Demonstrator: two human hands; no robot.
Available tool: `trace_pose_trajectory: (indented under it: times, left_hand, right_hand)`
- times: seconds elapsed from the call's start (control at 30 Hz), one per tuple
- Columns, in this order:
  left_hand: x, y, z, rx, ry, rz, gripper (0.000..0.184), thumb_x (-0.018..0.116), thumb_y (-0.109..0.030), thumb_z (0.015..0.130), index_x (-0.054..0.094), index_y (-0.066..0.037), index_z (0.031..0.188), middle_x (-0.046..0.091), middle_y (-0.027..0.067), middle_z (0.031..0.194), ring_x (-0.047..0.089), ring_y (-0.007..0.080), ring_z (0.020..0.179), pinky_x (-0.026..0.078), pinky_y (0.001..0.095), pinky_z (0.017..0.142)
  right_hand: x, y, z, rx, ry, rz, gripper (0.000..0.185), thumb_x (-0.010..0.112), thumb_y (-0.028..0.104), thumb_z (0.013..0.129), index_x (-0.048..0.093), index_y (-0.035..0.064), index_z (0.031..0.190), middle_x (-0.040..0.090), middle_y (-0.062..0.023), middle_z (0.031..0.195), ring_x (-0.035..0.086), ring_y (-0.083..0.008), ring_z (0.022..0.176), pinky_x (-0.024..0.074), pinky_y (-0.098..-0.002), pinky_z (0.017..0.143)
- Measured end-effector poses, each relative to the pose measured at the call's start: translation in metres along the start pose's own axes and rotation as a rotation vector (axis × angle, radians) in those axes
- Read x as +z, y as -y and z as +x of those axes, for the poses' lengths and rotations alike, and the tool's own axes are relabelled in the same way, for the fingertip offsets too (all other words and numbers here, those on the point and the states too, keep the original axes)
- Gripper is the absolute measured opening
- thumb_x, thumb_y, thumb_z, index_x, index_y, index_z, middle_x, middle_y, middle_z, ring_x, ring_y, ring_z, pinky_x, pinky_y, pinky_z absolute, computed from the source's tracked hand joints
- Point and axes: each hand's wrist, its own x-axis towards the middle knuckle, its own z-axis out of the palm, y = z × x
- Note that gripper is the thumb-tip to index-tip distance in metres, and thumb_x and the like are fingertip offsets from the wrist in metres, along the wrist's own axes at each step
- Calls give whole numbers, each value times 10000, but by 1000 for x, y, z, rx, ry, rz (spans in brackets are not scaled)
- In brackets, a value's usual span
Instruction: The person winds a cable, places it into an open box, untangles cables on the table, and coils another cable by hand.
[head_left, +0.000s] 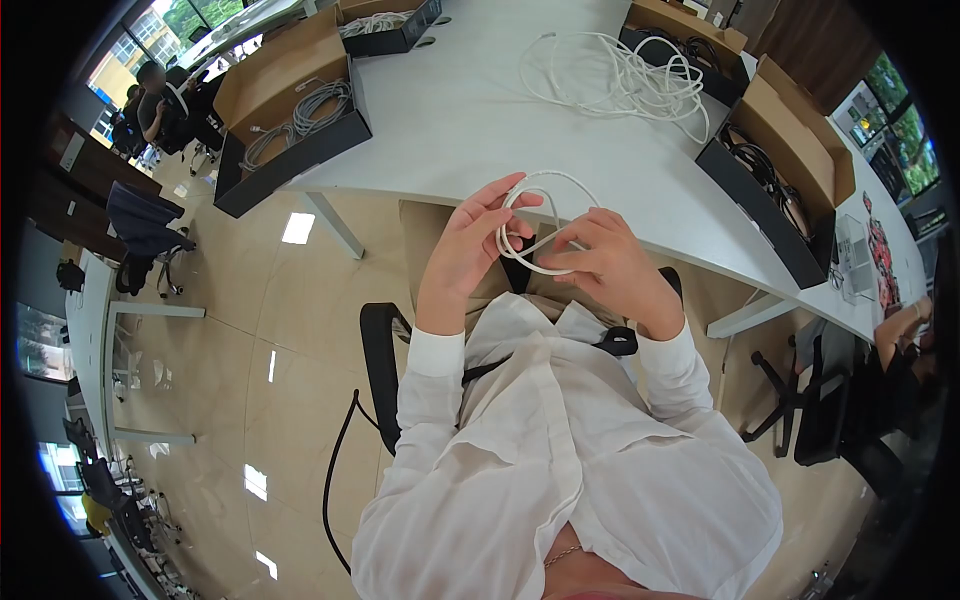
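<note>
A white cable (pixel 562 176), wound into a small loose coil, is held up just off the table's near edge. My left hand (pixel 470 240) grips the coil's left side between thumb and fingers. On the opposite side, my right hand (pixel 612 262) pinches the lower right of the loop, with its fingers curled. The cable's ends cannot be made out. Farther back on the table lies a tangled heap of white cable (pixel 640 85), apart from both hands.
On the white table (pixel 450 130), an open black box (pixel 290 145) of grey cables stands left, another box (pixel 385 32) behind it. Two boxes of dark cables (pixel 765 185) (pixel 685 45) stand right. A person (pixel 895 350) sits at far right; a chair armrest (pixel 378 350) is beside me.
</note>
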Motion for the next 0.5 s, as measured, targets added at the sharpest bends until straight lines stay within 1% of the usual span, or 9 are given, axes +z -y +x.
trace_pose_trajectory:
  times: [0.07, 0.1, 0.2, 0.27, 0.3, 0.33, 0.43, 0.47, 0.5]
  left_hand:
    - [3, -2, -2, -16, -24, -20, 444, 462, -63, 936, 447, -27, 1379, 609, 137, 1160, 572, 90, 624, 475, 212, 547]
    - [0, -3, -2, -23, 26, -28, 449, 452, -55, 933, 445, -25, 1381, 608, 126, 1140, 530, 73, 578, 440, 198, 512]
    - [-6, -5, -4, -45, 138, -52, 465, 428, -36, 927, 430, -17, 1391, 601, 95, 1080, 402, 29, 465, 336, 164, 423]
    - [0, -8, -8, -60, 167, -69, 477, 417, -33, 926, 410, -7, 1402, 590, 77, 1040, 318, 8, 422, 268, 153, 384]
    - [2, -9, -9, -74, 199, -81, 485, 416, -32, 926, 394, -4, 1410, 586, 74, 1035, 318, 2, 424, 262, 150, 379]
    - [3, -9, -10, -88, 232, -92, 494, 415, -30, 926, 379, -1, 1417, 581, 71, 1030, 318, -4, 426, 257, 148, 374]
    - [6, -7, -10, -82, 300, -119, 502, 419, -49, 944, 337, 4, 1436, 586, 72, 1005, 325, 5, 419, 267, 152, 365]
    - [7, -7, -9, -73, 320, -127, 503, 423, -60, 953, 324, 4, 1442, 591, 74, 995, 329, 12, 414, 275, 155, 363]
    - [9, -7, -10, -44, 306, -103, 506, 443, -87, 960, 321, 4, 1443, 600, 76, 983, 369, 27, 429, 309, 161, 381]
  right_hand:
    - [-6, 5, 0, 69, -58, 197, 292, 772, 126, 711, 717, 131, 998, 610, -54, 966, 567, -251, 950, 413, -378, 939]
    - [-9, 6, -1, 104, -85, 296, 313, 775, 125, 714, 709, 117, 1020, 614, -71, 1002, 568, -254, 974, 415, -375, 939]
    - [-15, -20, -4, 31, -265, 492, 389, 733, 119, 787, 636, 59, 1159, 600, -105, 1138, 550, -231, 1079, 415, -357, 960]
    - [-7, -31, -4, 209, -389, 636, 396, 679, 114, 842, 584, 29, 1216, 581, -99, 1193, 541, -210, 1106, 411, -347, 966]
    - [-3, -35, -4, 297, -452, 706, 400, 652, 112, 869, 557, 15, 1245, 571, -96, 1220, 537, -199, 1120, 409, -342, 969]
    - [1, -37, -3, 264, -408, 686, 413, 608, 168, 924, 506, 16, 1295, 563, -72, 1216, 536, -180, 1127, 403, -327, 978]
    - [10, -32, -8, 355, -106, 911, 399, 606, 173, 930, 516, 19, 1286, 573, -59, 1175, 547, -158, 1080, 413, -312, 959]
    - [20, -45, -12, 309, -5, 889, 309, 568, 184, 957, 570, 18, 1218, 612, -29, 1013, 568, -114, 917, 464, -273, 832]
    - [20, -43, -10, 384, -27, 876, 257, 553, 189, 967, 589, 18, 1156, 596, -14, 925, 544, -98, 838, 454, -258, 766]
